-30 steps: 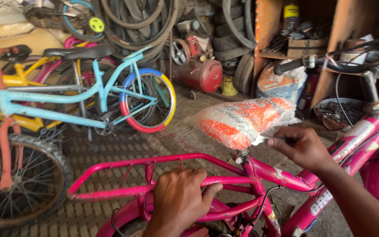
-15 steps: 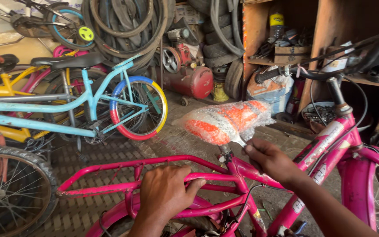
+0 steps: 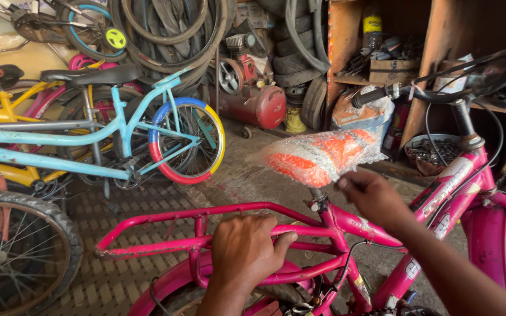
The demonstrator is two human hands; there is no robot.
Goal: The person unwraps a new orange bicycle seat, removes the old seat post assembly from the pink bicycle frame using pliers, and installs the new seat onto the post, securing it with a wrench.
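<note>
The pink metal rear carrier rack (image 3: 165, 231) of the pink child's bicycle (image 3: 382, 234) was gripped by the left hand (image 3: 247, 251), fingers curled shut around its rail; the plastic-wrapped orange-and-white saddle (image 3: 320, 155) was pinched at its underside by the right hand (image 3: 373, 196), beside the seat post

Ridged, dusty floor (image 3: 147, 205). Standing directly on it: pink bicycle (image 3: 346, 234), blue bicycle (image 3: 118, 140), yellow bicycle (image 3: 7, 117), red air compressor (image 3: 259, 102) on small wheels, yellow jug (image 3: 294, 120), and upright tyres (image 3: 314, 99) by the wooden shelf (image 3: 346, 52).
</note>
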